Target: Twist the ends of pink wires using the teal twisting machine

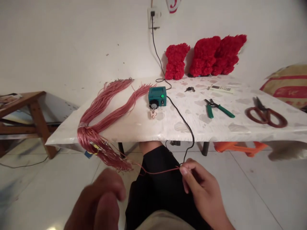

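Basically, right hand (pixel 203 190) is pinching a thin reddish cord (pixel 159 172) running left toward the cord bundle (pixel 83 134); left hand (pixel 98 198) is hovering nearer the bundle, blurred, can't tell its grip

Tablecloth (pixel 163 129): glossy, smooth, plastic-looking.
Cord bundle (pixel 83 132): satin sheen. Bear-shaped figures (pixel 205 56): matt, rough, cloth-like. Stool (pixel 42 126): wood, smooth.

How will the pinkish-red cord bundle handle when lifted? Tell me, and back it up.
The cord bundle is probably floppy, since its lower end droops over the edge of the table. It will likely trail rather than lift as one piece, as two long tails spread from its gathered part. Its thin loose strands may tangle.
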A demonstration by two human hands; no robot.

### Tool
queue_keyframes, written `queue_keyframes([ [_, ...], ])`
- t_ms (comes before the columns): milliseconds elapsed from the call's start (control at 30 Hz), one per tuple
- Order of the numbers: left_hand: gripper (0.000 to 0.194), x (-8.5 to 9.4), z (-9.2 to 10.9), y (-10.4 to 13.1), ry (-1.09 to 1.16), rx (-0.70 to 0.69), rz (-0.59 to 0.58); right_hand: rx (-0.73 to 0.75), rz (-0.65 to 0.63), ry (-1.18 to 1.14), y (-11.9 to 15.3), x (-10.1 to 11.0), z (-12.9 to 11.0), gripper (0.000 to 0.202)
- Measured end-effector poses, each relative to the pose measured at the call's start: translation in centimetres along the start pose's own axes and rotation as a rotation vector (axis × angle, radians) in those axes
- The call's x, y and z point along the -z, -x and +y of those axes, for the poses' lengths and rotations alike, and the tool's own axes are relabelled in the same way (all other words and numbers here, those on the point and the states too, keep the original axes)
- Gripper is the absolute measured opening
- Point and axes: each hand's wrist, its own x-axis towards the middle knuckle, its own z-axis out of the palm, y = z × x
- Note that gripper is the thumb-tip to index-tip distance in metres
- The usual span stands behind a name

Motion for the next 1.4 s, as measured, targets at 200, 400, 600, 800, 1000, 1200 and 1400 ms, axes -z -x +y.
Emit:
queue_keyframes([
  [200, 0.019, -1.1, -1.7, -4.1, -0.212, 0.124, -0.328, -0.048, 0.053, 0.053, -0.1, 0.1, -0.7, 0.036],
  [400, 0.016, -2.2, -2.6, -3.3, -0.1, 0.109, -0.48, -0.045, 0.054, 0.033, -0.2, 0.2, -0.3, 0.036],
  [600, 0.025, -4.2, -1.6, -2.1, 0.053, 0.055, -0.544, -0.012, -0.017, 0.022, -0.1, 0.3, 0.0, 0.033],
  [800, 0.025, -5.2, -1.7, -1.9, 0.044, 0.084, -0.602, -0.031, -0.033, -0.05, 0.1, 0.0, -0.4, 0.029],
  [1000, 0.027, -6.0, -2.2, -1.8, 0.052, 0.081, -0.597, 0.081, -0.08, -0.081, 0.0, 0.3, -0.2, 0.027],
  [1200, 0.039, -4.7, -2.2, -2.0, 0.107, 0.233, -0.991, 0.098, -0.077, -0.087, -0.3, 0.5, -0.1, 0.03],
  [1400, 0.038, 0.9, -7.9, -3.3, -0.525, 0.26, -1.29, 0.024, -0.109, 0.029, -0.3, 0.9, 1.3, 0.036],
])
